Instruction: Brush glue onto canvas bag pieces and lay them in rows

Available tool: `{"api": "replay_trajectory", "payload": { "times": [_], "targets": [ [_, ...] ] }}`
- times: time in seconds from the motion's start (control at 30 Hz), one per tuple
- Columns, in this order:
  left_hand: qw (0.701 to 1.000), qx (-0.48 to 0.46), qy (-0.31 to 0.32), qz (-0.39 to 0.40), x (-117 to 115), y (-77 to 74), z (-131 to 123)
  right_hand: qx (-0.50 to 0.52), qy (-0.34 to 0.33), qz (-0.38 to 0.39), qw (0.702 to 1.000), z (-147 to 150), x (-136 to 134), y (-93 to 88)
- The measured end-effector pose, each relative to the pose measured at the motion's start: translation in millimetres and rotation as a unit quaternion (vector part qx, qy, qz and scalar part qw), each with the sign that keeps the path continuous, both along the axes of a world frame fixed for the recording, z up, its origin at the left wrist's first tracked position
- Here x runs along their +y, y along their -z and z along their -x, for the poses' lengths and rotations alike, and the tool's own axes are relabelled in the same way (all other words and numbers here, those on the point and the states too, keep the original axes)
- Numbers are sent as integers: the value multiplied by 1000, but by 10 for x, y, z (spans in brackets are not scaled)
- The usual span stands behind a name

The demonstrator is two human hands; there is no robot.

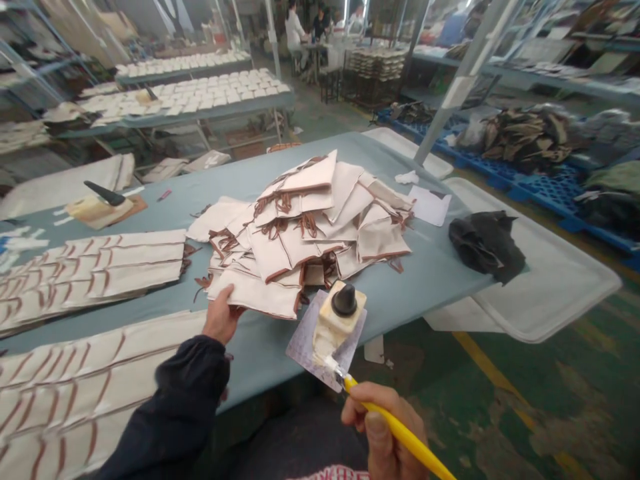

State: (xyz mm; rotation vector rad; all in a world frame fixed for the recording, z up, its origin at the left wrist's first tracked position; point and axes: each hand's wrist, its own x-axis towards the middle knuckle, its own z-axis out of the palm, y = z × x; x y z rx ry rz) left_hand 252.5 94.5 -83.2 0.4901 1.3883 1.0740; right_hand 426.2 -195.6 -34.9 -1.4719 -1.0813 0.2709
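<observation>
My left hand (223, 319) grips the near left edge of a cream fabric piece with brown trim (257, 293), at the front of a heaped pile of similar pieces (285, 230). In my right hand (387, 427) is a brush with a yellow handle (400, 437). Its white-coated bristles touch the base of a cream glue container with a black cap (343, 310). That container stands on a stained greyish sheet (303, 340) at the table's near edge. Brown strings hang from several pieces in the pile.
Overlapping rows of brown-edged cream pieces (90, 273) lie at left on the blue-grey table (420, 280). A dark cloth (487, 243) lies at the right edge, near a white card (430, 205). A metal post (450, 100) rises behind. People (295, 33) sit in the background.
</observation>
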Motion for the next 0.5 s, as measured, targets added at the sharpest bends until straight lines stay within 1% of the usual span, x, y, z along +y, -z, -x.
{"api": "replay_trajectory", "payload": {
  "times": [0.1,0.13,0.2,0.3,0.37,0.43,0.5],
  "targets": [
    [998,-42,-15,-40,-138,-505,188,-36,-64,-12,997,-85,22,30],
    [997,-55,-21,-51,-223,-642,227,-30,-69,-10,997,-83,48,45],
    [994,-80,-38,-67,-423,-847,269,-1,-63,-5,998,-41,116,78],
    [988,-117,-53,-80,-727,-1036,274,24,-68,-21,997,41,219,114],
    [984,-137,-54,-104,-900,-1141,275,11,-64,-36,997,75,273,114],
    [981,-142,-51,-126,-1058,-1238,308,-11,-39,-46,998,118,325,76],
    [983,-133,-55,-118,-1220,-1276,411,-22,-21,-44,999,215,386,-7]
  ]
}}
